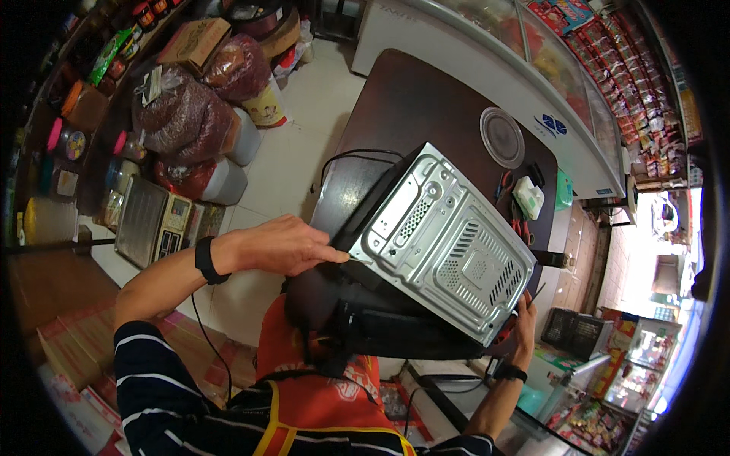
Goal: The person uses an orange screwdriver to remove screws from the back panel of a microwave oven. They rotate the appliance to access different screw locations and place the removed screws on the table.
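Observation:
A boxy appliance that looks like a microwave oven (449,251) lies tilted on the dark table (395,99), its pressed silver metal panel with vent slots facing up. At its near left corner is my left hand (285,247), index finger stretched onto the panel's corner and the other fingers curled; the thumb is hidden. My right hand (523,327) is closed beside the near right corner. A thin dark shaft sticks up from it and something red shows below, like a screwdriver, partly hidden by the hand and the appliance.
A round clear lid (502,137), red-handled pliers (504,185) and a white packet (528,197) lie beyond the appliance. A black cord (357,154) runs off its far left side. Bagged goods (186,114) and a scale (152,222) stand left; a display freezer (471,83) stands behind.

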